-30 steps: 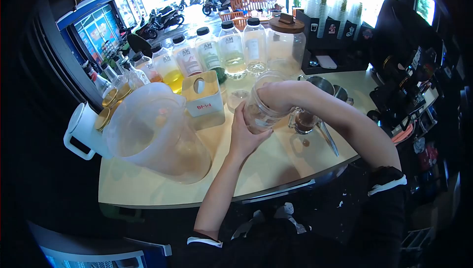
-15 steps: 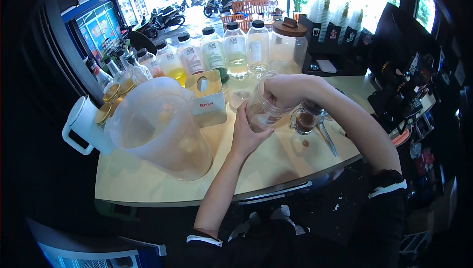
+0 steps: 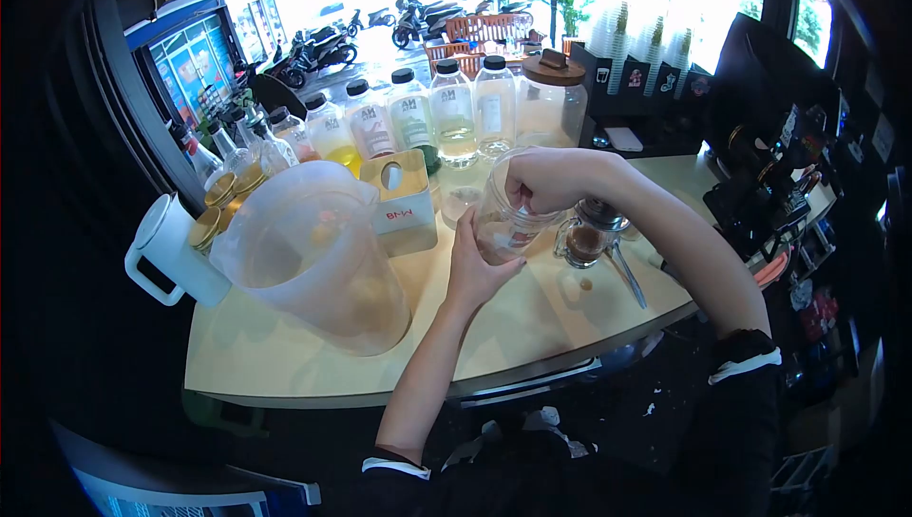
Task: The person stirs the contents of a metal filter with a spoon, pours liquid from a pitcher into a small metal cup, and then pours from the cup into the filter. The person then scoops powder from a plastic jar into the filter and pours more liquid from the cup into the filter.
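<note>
A clear, tilted jar (image 3: 490,213) is steadied over the counter by my left hand (image 3: 472,268), whose fingers wrap its lower side. Into the jar's mouth reaches my right hand (image 3: 543,181), fingers curled inward. What those fingers hold, if anything, is hidden; something with red marks shows through the jar wall below them. Just right of the jar stands a glass mug (image 3: 582,244) of brown liquid, partly under my right forearm. A long metal utensil (image 3: 628,275) lies beside the mug, and a small brown spill (image 3: 585,284) is in front of it.
A large translucent pitcher (image 3: 313,261) stands on the left, with a white jug (image 3: 161,246) beyond it. Behind are a small box (image 3: 407,216), several black-capped bottles (image 3: 454,113) and a wooden-lidded jar (image 3: 551,104). The counter's front edge (image 3: 399,396) curves near me.
Both hands keep their places around the jar, the right fingers shifting slightly inside its mouth. The whole view has tilted a little, moving the counter slightly downward on the left.
</note>
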Tool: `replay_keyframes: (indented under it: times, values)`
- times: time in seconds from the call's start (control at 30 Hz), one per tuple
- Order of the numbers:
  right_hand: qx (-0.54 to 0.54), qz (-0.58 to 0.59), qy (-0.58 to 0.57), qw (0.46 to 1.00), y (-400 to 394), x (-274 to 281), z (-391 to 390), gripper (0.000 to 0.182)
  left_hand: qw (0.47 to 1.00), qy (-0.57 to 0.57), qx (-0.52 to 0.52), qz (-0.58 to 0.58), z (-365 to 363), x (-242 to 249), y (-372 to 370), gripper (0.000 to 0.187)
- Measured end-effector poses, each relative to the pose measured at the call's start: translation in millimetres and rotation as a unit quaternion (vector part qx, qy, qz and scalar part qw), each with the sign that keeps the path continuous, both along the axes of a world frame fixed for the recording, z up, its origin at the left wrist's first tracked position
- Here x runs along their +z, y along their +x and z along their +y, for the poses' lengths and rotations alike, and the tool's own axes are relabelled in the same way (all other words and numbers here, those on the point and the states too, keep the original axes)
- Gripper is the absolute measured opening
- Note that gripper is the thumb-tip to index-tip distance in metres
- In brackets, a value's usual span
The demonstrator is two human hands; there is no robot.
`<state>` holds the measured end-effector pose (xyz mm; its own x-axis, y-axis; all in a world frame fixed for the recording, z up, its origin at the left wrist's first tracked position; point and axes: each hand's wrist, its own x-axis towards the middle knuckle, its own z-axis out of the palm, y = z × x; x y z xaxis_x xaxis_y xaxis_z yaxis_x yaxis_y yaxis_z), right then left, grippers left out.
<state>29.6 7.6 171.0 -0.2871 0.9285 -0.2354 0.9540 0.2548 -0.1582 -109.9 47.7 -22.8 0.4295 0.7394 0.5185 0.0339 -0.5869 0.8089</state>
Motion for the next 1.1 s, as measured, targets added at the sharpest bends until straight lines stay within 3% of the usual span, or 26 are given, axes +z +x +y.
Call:
replay_keyframes:
  times: [0.17,0.57,0.73,0.93,1.0,1.1]
  values:
    - [-0.003,0.001,-0.009,1.000,1,8,-4,0.025,1.000,-0.002,0.012,0.019,0,0,0,0.102]
    - [0.002,0.092,0.051,0.994,29,37,-21,0.016,1.000,0.009,0.019,0.018,3,-5,1,0.102]
    - [-0.027,0.225,0.064,0.972,52,30,-28,0.012,1.000,-0.031,0.004,-0.004,1,-4,3,0.101]
    - [-0.023,0.293,0.083,0.952,81,22,-32,0.011,0.997,-0.076,-0.012,-0.012,0,-9,2,0.098]
    - [-0.022,0.308,0.094,0.946,93,22,-33,0.010,0.999,-0.009,0.038,-0.016,4,-14,5,0.079]
    - [-0.028,0.323,0.094,0.941,111,22,-37,0.010,0.999,-0.041,0.023,-0.014,2,-10,5,0.079]
